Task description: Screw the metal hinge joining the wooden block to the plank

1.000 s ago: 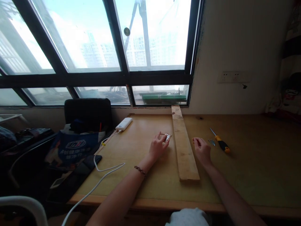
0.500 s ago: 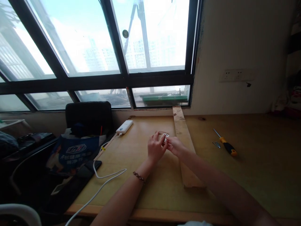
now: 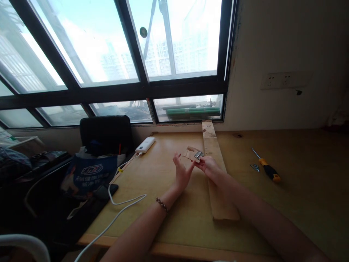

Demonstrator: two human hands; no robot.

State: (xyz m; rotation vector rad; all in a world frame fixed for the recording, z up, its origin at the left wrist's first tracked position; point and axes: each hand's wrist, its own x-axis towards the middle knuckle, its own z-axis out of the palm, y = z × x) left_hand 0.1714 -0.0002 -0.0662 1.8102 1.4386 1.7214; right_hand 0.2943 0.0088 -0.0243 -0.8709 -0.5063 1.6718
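Between the fingers of my right hand (image 3: 208, 166) is a small metal hinge (image 3: 198, 155), together with a thin light-brown piece (image 3: 191, 150) under it; whether that piece is card or wood I cannot tell. My left hand (image 3: 182, 173) is open just to the left, its fingers spread and raised. Its thumb tip comes close to the right fingertips; whether they touch is unclear. Both hands are above the table, by a long wooden board (image 3: 218, 160) that passes beneath my right forearm.
A yellow-and-black screwdriver (image 3: 268, 169) lies on the right, with several screws (image 3: 255, 167) beside it. At the left, a white power bank (image 3: 145, 145) has a white cable (image 3: 128, 203) running over the table edge. A black chair (image 3: 106, 134) holds a blue bag (image 3: 88, 174).
My left hand has opened and drawn away from the small piece, leaving it in my right hand. The hinge and brown piece now show more plainly. The view has shifted slightly.
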